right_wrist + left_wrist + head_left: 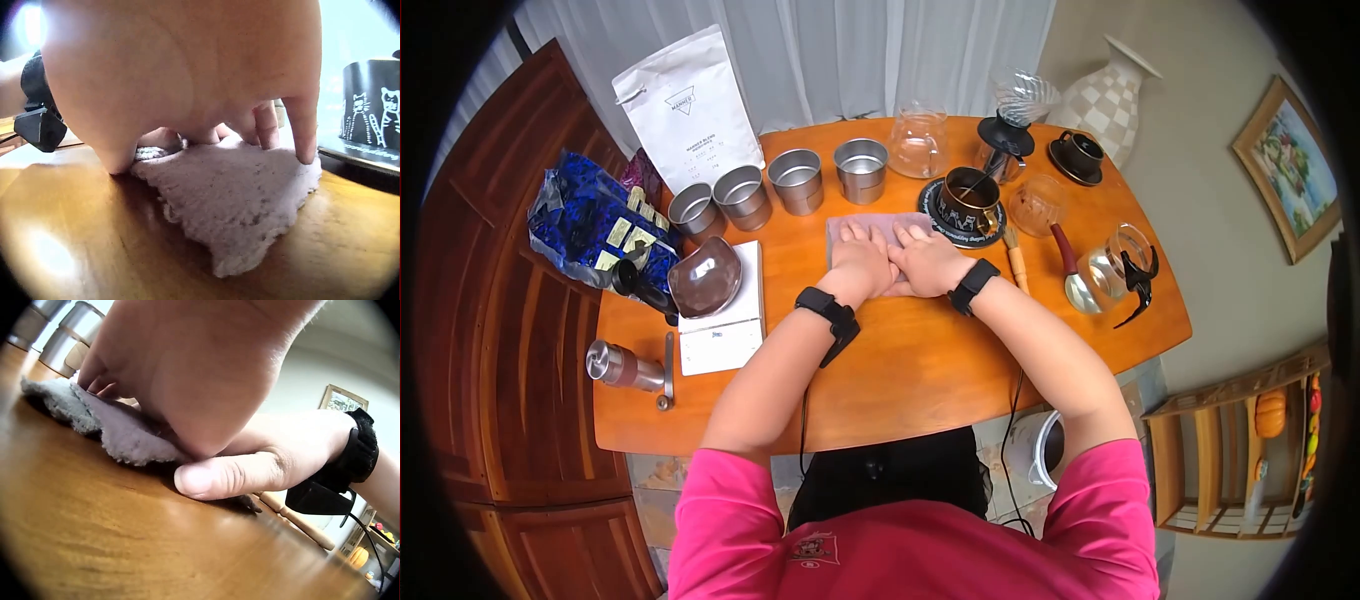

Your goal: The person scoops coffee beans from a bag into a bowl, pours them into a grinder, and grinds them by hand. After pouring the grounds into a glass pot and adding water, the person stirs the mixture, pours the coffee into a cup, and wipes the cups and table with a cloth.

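A thin, pale lilac cloth lies on the wooden table under both hands. My left hand presses on its left part, with the fingers reaching forward. Beside it, my right hand rests on the cloth's right side with fingers extended. The two hands meet at the inner edges. In the left wrist view, the cloth's frayed, ruffled edge shows beneath the left palm. Just right of the right hand stands a black cat-print cup on a dark saucer. A wooden-handled brush lies near the right wrist.
Several metal cups line the back left, before a white coffee bag. At left are a brown bowl, a white box and a hand grinder. Glass pots and a dripper stand occupy the right.
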